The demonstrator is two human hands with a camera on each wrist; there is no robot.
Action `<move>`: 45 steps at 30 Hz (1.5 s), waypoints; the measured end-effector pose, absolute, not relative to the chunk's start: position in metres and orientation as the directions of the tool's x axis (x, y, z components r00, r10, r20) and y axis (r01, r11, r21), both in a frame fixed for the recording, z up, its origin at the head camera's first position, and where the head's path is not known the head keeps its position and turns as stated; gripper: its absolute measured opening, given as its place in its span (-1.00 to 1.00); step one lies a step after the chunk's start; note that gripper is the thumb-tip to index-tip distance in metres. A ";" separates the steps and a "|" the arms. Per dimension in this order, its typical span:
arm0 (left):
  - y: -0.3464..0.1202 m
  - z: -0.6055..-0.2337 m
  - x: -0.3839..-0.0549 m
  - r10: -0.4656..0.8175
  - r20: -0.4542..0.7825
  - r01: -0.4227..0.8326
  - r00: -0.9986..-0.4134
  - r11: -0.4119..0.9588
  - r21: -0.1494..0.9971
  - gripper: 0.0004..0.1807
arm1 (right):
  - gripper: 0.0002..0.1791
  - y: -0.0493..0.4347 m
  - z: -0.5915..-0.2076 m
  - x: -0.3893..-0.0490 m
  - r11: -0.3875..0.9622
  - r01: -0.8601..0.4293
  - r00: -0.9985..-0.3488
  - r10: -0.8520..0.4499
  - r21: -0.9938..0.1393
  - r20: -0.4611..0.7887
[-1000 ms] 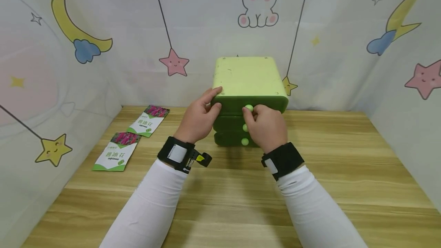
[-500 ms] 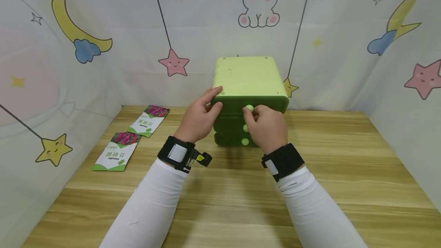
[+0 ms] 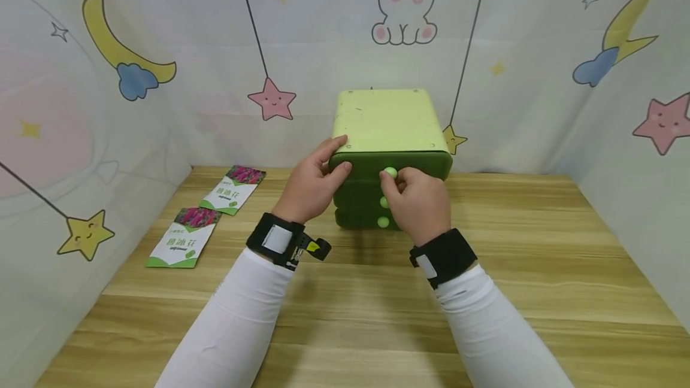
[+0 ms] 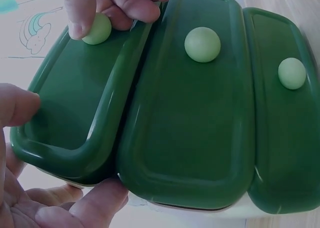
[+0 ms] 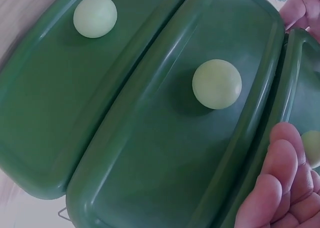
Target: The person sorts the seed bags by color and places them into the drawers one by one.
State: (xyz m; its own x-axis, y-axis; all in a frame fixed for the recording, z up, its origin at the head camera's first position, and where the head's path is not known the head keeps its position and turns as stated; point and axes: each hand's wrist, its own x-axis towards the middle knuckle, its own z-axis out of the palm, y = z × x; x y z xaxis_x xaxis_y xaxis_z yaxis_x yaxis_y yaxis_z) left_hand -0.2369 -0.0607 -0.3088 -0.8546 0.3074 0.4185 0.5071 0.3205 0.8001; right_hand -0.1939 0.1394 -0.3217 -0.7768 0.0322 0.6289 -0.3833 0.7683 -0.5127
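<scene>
A small drawer cabinet (image 3: pixel 388 118) with a pale yellow-green top and three dark green drawers stands near the back wall. My left hand (image 3: pixel 312 184) holds its upper left side, index fingertip on the top edge and thumb against the front of the top drawer (image 3: pixel 362 166). With thumb and fingers, my right hand (image 3: pixel 423 205) pinches the round light-green knob (image 3: pixel 390 172) of that drawer. A thin dark gap shows between the drawer and the cabinet top. Below, the middle knob (image 4: pixel 202 44) and bottom knob (image 4: pixel 292 73) are untouched.
Two seed packets with pink flowers, an upper one (image 3: pixel 233 190) and a lower one (image 3: pixel 183 238), lie at the left of the wooden table (image 3: pixel 345 328). A white cartoon-printed curtain (image 3: pixel 323 29) encloses the back and sides.
The top drawer has come slightly forward, with a thin gap now along its upper edge. My right hand has shifted a little toward me with the knob; my left hand stays on the cabinet.
</scene>
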 end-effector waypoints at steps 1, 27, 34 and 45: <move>-0.061 -0.309 -0.237 0.308 0.417 0.506 -0.855 0.324 0.799 -0.46 | -0.57 0.140 -0.322 -0.194 0.769 -0.384 -0.776 0.031 -0.511 0.630; -0.064 -0.308 -0.235 0.308 0.434 0.529 -0.846 0.393 0.752 -0.43 | -0.57 0.139 -0.332 -0.173 0.756 -0.427 -0.742 0.020 -0.496 0.670; -0.065 -0.308 -0.235 0.313 0.435 0.531 -0.844 0.375 0.760 -0.44 | -0.56 0.139 -0.332 -0.166 0.753 -0.429 -0.750 0.012 -0.499 0.662; -0.066 -0.306 -0.234 0.324 0.416 0.515 -0.849 0.336 0.789 -0.55 | -0.55 0.140 -0.334 -0.160 0.755 -0.434 -0.743 0.010 -0.493 0.669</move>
